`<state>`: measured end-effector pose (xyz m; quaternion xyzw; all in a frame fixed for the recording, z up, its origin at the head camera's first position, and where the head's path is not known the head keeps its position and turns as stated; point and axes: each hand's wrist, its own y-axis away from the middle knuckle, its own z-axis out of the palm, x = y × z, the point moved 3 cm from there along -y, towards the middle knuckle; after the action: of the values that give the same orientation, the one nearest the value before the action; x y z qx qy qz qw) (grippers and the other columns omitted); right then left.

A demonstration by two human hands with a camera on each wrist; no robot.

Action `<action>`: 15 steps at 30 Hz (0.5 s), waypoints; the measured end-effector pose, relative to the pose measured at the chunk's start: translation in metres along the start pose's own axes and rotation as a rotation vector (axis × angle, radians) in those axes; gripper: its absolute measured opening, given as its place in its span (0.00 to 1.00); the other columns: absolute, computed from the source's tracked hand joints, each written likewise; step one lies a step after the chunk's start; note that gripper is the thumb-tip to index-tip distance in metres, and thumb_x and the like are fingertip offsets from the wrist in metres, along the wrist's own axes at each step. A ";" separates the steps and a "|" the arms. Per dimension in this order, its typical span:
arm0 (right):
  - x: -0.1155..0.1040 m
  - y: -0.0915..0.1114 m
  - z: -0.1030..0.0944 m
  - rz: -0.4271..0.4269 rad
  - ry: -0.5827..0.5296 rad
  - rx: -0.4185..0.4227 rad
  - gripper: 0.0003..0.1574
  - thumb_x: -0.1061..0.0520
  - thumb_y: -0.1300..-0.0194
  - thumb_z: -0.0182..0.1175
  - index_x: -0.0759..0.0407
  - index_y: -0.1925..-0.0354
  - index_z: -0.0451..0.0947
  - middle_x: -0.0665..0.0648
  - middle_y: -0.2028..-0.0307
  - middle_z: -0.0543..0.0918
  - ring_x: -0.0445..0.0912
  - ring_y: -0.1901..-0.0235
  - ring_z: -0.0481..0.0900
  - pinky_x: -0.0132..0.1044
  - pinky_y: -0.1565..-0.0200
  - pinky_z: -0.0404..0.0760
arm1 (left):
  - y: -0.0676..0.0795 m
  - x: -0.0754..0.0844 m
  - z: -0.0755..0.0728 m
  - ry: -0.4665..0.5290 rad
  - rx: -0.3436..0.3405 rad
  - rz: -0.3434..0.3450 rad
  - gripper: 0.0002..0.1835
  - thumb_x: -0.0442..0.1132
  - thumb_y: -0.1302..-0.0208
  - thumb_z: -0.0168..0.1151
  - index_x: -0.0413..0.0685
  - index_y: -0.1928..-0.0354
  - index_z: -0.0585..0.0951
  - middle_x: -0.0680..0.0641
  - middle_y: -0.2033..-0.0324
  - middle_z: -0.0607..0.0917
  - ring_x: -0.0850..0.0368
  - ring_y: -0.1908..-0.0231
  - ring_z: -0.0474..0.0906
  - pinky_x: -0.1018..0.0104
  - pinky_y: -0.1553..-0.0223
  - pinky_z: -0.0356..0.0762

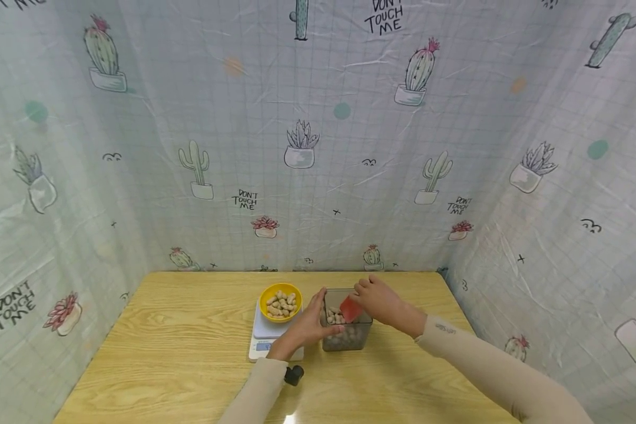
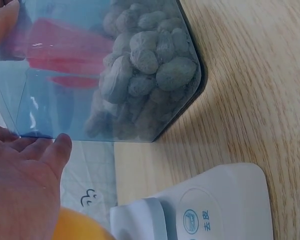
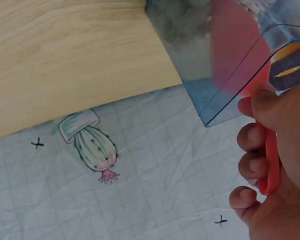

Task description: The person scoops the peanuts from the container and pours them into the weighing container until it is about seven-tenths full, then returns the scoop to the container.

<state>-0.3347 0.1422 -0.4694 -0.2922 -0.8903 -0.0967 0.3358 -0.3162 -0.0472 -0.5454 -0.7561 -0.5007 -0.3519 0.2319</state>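
Note:
A clear bluish plastic container [image 1: 343,343] holds unshelled peanuts [image 2: 140,55]. My left hand [image 1: 310,325] grips it at the upper left, thumb across the front and fingers along the left side. Inside it is a red scoop [image 1: 351,309], its blade tilted down to the peanuts. The right hand [image 1: 378,299] holds the scoop's handle above the container's right rim, fingers curled round it in the right wrist view. Left of the container, a yellow bowl [image 1: 263,298] with peanuts sits on a white kitchen scale [image 1: 265,331]. The scale's display is partly hidden by the left arm.
The things stand on a light wood-grain table [image 1: 191,341]. A pale curtain [image 1: 339,247] with cactus prints hangs behind the table and along both sides. On the left wrist is a small black device [image 1: 294,375].

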 end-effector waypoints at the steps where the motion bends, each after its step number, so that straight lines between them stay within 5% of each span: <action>1: -0.001 -0.001 0.000 -0.001 0.008 0.006 0.19 0.49 0.38 0.67 0.40 0.48 0.80 0.47 0.56 0.82 0.44 0.59 0.77 0.39 0.59 0.71 | 0.000 0.000 0.000 -0.001 0.000 -0.001 0.60 0.68 0.45 0.66 0.56 0.21 0.41 0.39 0.23 0.51 0.36 0.31 0.64 0.42 0.37 0.71; 8: -0.002 -0.005 -0.006 0.026 0.072 0.020 0.17 0.48 0.39 0.68 0.41 0.50 0.81 0.48 0.57 0.83 0.45 0.56 0.78 0.40 0.54 0.76 | 0.000 -0.003 0.001 0.023 -0.012 0.006 0.59 0.66 0.44 0.65 0.56 0.21 0.41 0.40 0.23 0.50 0.37 0.33 0.68 0.43 0.39 0.73; 15: 0.000 -0.011 -0.006 -0.007 0.023 0.011 0.17 0.51 0.38 0.67 0.43 0.50 0.81 0.48 0.57 0.83 0.44 0.58 0.77 0.39 0.55 0.75 | -0.003 -0.006 -0.002 0.046 -0.007 0.014 0.59 0.66 0.43 0.65 0.56 0.21 0.40 0.41 0.22 0.47 0.38 0.34 0.69 0.45 0.41 0.75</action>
<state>-0.3384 0.1313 -0.4647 -0.2860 -0.8878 -0.0964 0.3474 -0.3210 -0.0509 -0.5482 -0.7522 -0.4888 -0.3690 0.2433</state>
